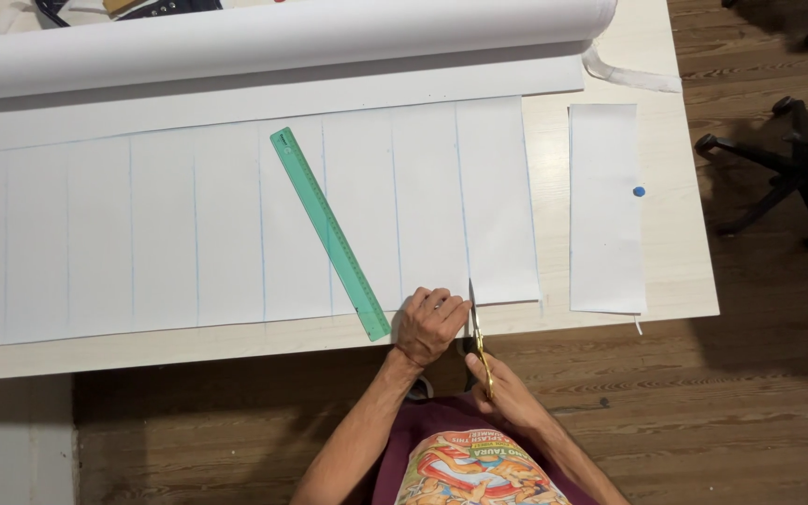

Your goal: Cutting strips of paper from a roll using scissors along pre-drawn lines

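Pale wooden table (675, 271), ruled white paper (236, 224), dark plank floor (750, 411)

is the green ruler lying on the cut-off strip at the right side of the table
No, the green ruler lies slanted across the large lined sheet, well apart from the separate strip.

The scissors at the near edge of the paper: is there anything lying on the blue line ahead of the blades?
Nothing visible. The scissors in the right hand meet the paper sheet at a bare blue line. The green ruler lies further left; the left hand presses beside the cut.
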